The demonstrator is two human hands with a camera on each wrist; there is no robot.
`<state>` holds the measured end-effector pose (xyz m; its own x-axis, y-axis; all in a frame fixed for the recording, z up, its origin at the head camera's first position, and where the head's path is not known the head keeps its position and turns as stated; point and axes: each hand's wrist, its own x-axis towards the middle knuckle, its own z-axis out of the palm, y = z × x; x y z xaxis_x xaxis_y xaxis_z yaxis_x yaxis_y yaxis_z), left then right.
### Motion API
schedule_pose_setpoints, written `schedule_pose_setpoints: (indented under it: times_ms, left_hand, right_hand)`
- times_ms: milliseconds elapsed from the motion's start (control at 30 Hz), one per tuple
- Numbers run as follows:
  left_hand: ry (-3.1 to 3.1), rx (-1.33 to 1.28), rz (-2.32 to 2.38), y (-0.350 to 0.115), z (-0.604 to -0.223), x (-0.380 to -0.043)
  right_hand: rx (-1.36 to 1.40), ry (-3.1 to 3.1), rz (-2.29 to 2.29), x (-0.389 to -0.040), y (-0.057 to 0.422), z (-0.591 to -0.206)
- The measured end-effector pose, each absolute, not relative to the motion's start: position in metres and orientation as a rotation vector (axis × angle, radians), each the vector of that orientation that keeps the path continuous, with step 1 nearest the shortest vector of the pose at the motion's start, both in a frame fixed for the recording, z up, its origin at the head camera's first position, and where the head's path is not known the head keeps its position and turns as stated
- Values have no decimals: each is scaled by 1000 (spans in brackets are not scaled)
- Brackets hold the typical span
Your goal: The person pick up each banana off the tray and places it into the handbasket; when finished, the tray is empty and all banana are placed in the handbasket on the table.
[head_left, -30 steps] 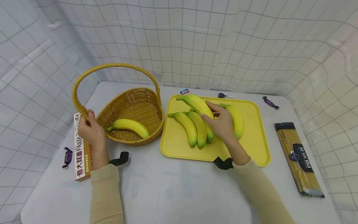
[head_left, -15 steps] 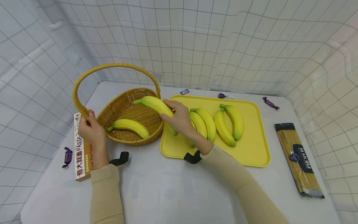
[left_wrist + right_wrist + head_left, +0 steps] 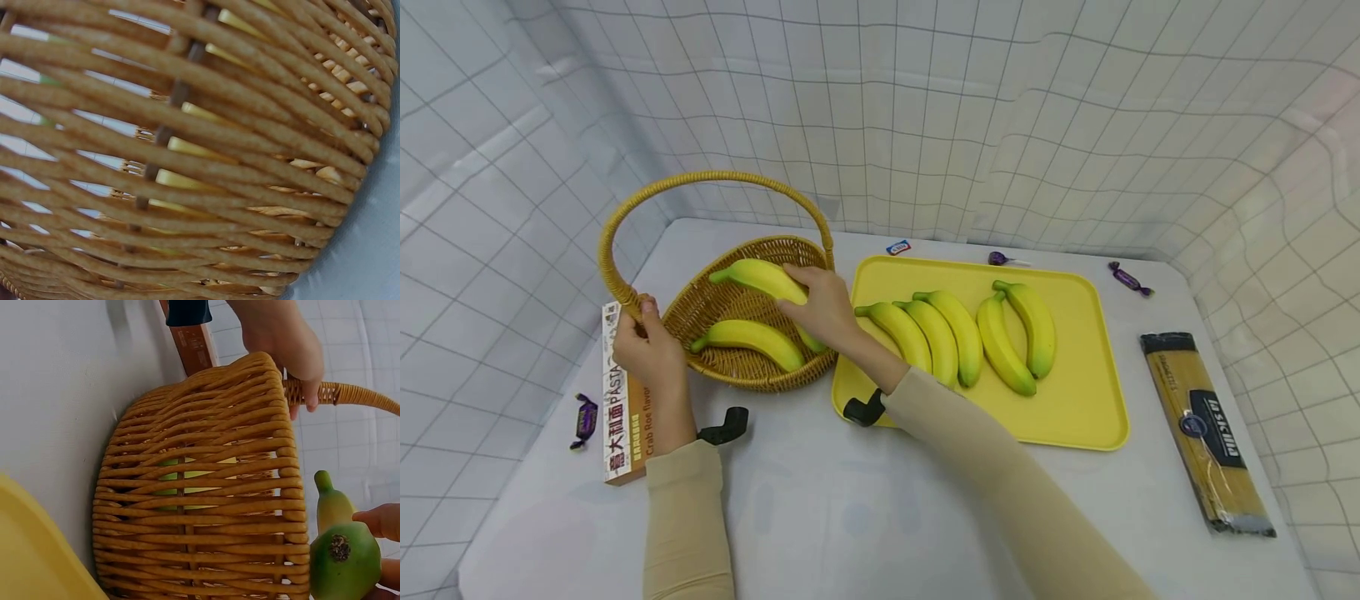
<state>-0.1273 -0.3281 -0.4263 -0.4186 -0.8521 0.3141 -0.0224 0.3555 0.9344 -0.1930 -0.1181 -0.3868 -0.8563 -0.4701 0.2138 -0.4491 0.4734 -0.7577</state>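
Observation:
My left hand (image 3: 651,346) grips the handle of a wicker basket (image 3: 775,379) at its left base. In my right hand (image 3: 823,308) a yellow banana with green ends (image 3: 760,275) is pinched between thumb and fingers, over the basket's opening. The right wrist view shows the held banana (image 3: 347,559) beside the rim, its dark tip toward the camera. A second banana (image 3: 748,335) lies inside the basket along its near wall. On the yellow tray (image 3: 1075,408) to the right lie several more bananas (image 3: 958,337). Wicker weave (image 3: 219,144) fills the left wrist view.
Under my left forearm lies a pasta box (image 3: 617,417), with a purple wrapped candy (image 3: 584,421) left of it. A spaghetti pack (image 3: 1206,433) lies at the far right. Behind the tray are a small blue-red packet (image 3: 898,247), a lollipop (image 3: 1000,258) and another purple candy (image 3: 1130,279).
My right hand has carried the banana leftward from above the tray to over the basket. My left hand stays on the basket handle.

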Motion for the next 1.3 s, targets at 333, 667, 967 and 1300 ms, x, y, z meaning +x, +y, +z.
schedule_pose_setpoints:
  times_ms: [333,667,967,1300]
  left_hand:
    - [-1737,789,-1176,-327,-426,-126]
    - [-1747,817,-1158,-323,-431,-127]
    - [-1728,793,-1154,-325,-428,-128]
    - [-1745,803,-1150,-326,-425,-127]
  right_hand:
    - [-750,2653,-1262,-207,-143,-406]
    - [-564,2571,-1234,-215,-154,-411]
    - [-487,2535,-1231,-218,-158,-420]
    - [-448,2556,-1140,-220,-163,-423]
